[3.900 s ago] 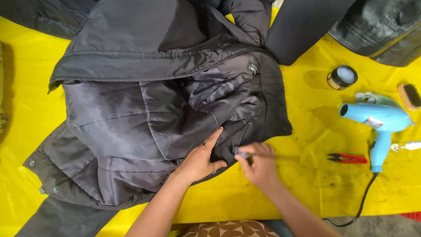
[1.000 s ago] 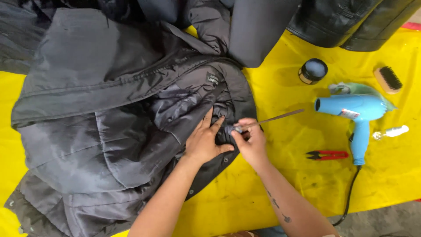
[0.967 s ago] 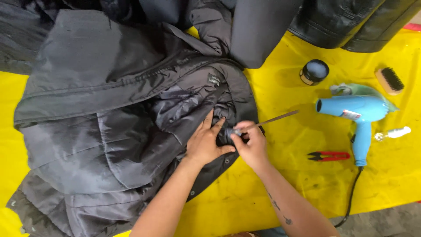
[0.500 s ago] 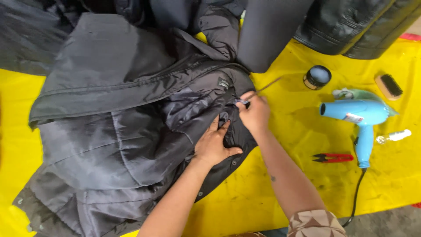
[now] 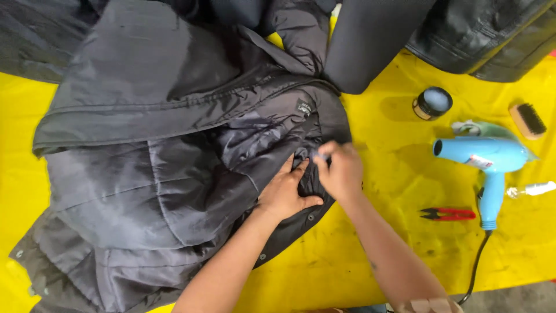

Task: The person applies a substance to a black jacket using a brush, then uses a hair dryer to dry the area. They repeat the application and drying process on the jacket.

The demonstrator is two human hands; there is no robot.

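Observation:
A dark grey padded jacket [image 5: 174, 174] lies spread open on a yellow sheet [image 5: 382, 255]. My left hand [image 5: 285, 194] rests flat on its lining near the front edge, fingers spread, pressing the fabric down. My right hand [image 5: 340, 171] is right beside it, with its fingers pinched together on a small thin tool [image 5: 319, 155] at a fold of the lining. Only the tool's pale tip shows between the fingertips. The two hands almost touch.
To the right on the sheet lie a blue hair dryer [image 5: 483, 159] with a black cord, small red snips [image 5: 449, 214], a round tin [image 5: 432, 102], a brush [image 5: 527, 120] and a white tube [image 5: 531, 189]. More dark garments [image 5: 475, 35] lie along the far edge.
My right hand has drawn back from the jacket's edge towards my left hand. The tool's long shaft, which stuck out up and right, no longer shows. My left hand has stayed put.

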